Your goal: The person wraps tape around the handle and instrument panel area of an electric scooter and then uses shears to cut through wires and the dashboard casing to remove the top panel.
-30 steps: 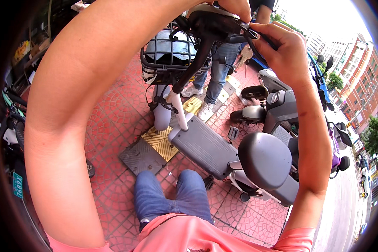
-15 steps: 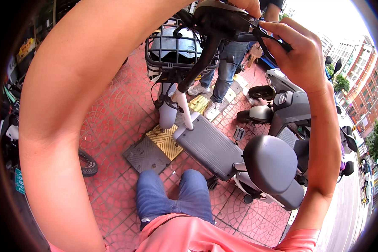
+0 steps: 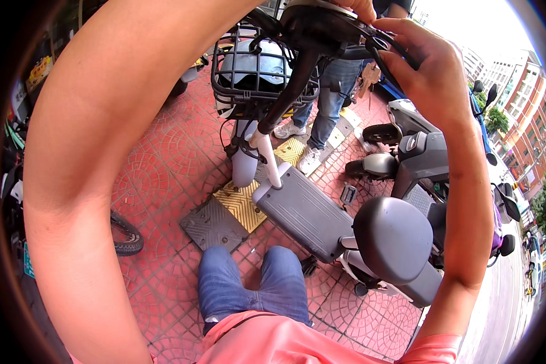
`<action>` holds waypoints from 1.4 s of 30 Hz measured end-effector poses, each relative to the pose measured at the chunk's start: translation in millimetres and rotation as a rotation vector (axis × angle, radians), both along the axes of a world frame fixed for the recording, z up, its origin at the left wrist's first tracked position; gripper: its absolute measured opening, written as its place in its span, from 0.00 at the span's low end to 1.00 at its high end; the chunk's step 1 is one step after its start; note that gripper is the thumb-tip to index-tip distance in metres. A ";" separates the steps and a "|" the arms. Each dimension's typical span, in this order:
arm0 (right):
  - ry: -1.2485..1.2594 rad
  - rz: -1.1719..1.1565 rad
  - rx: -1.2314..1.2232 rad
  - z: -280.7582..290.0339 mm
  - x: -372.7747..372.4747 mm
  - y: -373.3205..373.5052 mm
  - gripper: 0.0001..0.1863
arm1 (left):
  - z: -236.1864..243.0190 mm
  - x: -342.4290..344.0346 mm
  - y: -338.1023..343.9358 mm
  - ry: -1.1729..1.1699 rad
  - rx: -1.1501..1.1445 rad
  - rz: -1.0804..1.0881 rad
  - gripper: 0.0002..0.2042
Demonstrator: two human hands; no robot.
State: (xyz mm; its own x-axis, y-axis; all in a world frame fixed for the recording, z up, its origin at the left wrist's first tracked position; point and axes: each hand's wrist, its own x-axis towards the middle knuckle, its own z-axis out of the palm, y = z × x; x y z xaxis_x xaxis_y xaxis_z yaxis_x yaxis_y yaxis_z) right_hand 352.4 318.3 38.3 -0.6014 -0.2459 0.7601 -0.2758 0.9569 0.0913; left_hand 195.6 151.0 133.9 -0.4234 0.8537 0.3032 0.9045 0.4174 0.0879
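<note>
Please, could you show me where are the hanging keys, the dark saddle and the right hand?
Hanging keys (image 3: 370, 74): head view, middle of the bunch.
Dark saddle (image 3: 393, 240): head view, middle of its top.
Right hand (image 3: 434, 74): head view, behind the thumb.

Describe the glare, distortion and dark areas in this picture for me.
All in the head view: the sky is washed out near white; the brick building leans near the fisheye rim; the corners fall to black; the e-bike saddle has a faint sheen; the top edge crops the left hand.

Red patterned paving and a pale road lie brightly lit.
</note>
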 end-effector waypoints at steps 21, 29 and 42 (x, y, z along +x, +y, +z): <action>0.081 -0.073 -0.093 -13.6 -9.1 2.1 0.19 | -4.3 -2.6 -40.1 0.448 -0.138 -0.144 0.10; 0.055 -0.041 -0.142 -14.7 -11.0 0.4 0.20 | -10.9 3.3 -42.6 0.549 -0.144 -0.141 0.09; 0.043 -0.206 0.183 -13.3 50.9 -71.6 0.18 | -12.8 17.4 -59.3 0.594 -0.106 -0.111 0.08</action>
